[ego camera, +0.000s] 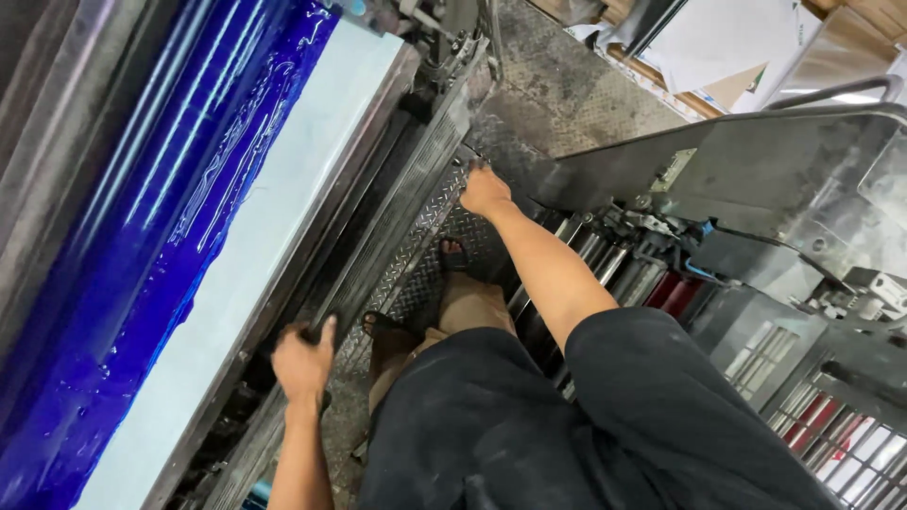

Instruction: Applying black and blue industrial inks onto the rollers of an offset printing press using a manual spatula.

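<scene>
As both arms reach forward, left hand (304,361) gripping ledge (373,255), right hand (485,192) pressing ledge

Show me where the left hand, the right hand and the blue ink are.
left hand (302,364), head view, back of the hand.
right hand (484,192), head view, back of the hand.
blue ink (142,246), head view, middle of the blue surface.

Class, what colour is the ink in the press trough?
Deep blue ink, seen best in the head view.

Between the left hand (302,364) and right hand (485,192) runs an open checker-plate step (416,250); blue ink trough (142,246) blocks left, rollers (605,260) block right.
</scene>
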